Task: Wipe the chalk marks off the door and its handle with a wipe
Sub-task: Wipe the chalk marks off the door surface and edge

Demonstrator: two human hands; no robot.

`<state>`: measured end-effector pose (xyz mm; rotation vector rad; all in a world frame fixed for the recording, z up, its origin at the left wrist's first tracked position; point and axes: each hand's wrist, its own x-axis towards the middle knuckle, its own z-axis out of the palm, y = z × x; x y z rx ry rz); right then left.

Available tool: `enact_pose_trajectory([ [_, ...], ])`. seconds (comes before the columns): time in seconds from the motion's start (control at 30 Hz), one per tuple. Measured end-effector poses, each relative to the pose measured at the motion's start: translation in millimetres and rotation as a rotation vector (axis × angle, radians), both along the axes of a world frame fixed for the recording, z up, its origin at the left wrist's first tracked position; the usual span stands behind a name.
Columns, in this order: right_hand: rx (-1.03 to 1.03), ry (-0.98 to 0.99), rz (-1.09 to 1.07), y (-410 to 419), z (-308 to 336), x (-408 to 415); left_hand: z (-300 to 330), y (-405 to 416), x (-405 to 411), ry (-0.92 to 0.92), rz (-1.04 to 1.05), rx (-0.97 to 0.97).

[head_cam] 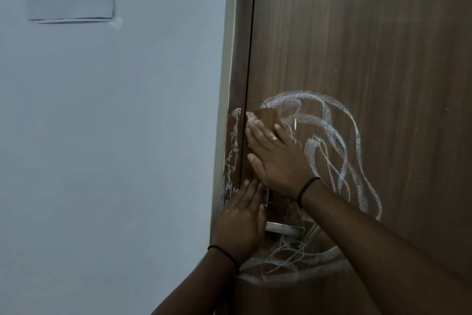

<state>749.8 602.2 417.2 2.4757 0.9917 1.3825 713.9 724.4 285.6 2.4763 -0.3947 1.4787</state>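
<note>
Chalk smears on door frame [233, 151] untouched. Left hand [241, 220] flat near handle [283, 228], holding nothing. Right hand [275, 156] flat, pressing wipe [251, 118] on door [383, 46]. Keep pressure even, sweep rightward through chalk loops [332, 141], refold wipe imo.

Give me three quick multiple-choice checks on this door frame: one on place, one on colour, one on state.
1. Where is the right hand?
A. on the wall paper
B. flat on the door above the handle
C. off the door

2. What colour is the door?
A. white
B. brown
C. green

3. State of the chalk marks?
A. all wiped off
B. still largely there
C. only on the wall

Answers: B, its palm lies on the panel above the handle; B, brown wood grain shows; B, white loops remain right of the hand, with the left hand at the handle.
</note>
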Motion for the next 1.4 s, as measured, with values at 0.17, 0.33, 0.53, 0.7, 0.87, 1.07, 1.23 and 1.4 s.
enact_pose_trajectory([
  [0.17,0.091,0.031,0.014,33.5,29.1,-0.2,-0.2,-3.5,1.9,0.006,0.046,0.005],
  [0.33,0.008,0.005,0.014,14.8,10.4,-0.9,4.0,-1.4,-1.1,0.014,0.038,0.012],
  [0.53,0.154,0.043,-0.027,20.4,36.6,1.2,3.7,-9.9,-3.3,0.034,0.060,-0.013],
  [0.7,0.045,0.015,-0.030,-11.6,12.3,-0.3,5.5,-4.1,-3.4,0.006,0.072,0.018],
  [0.87,0.226,0.025,-0.093,-21.1,37.7,0.5,12.7,-12.8,-9.6,0.009,0.114,0.026],
  [1.07,0.061,0.077,-0.022,-10.5,14.8,-6.9,30.3,-11.8,-12.7,-0.012,0.082,-0.026],
  [1.23,0.206,0.035,-0.086,-33.0,34.1,-0.7,39.9,-6.4,-4.6,-0.042,0.057,-0.004],
  [1.4,0.134,0.037,-0.018,-14.0,40.4,-4.4,69.9,-15.9,13.2,-0.034,0.069,-0.011],
])
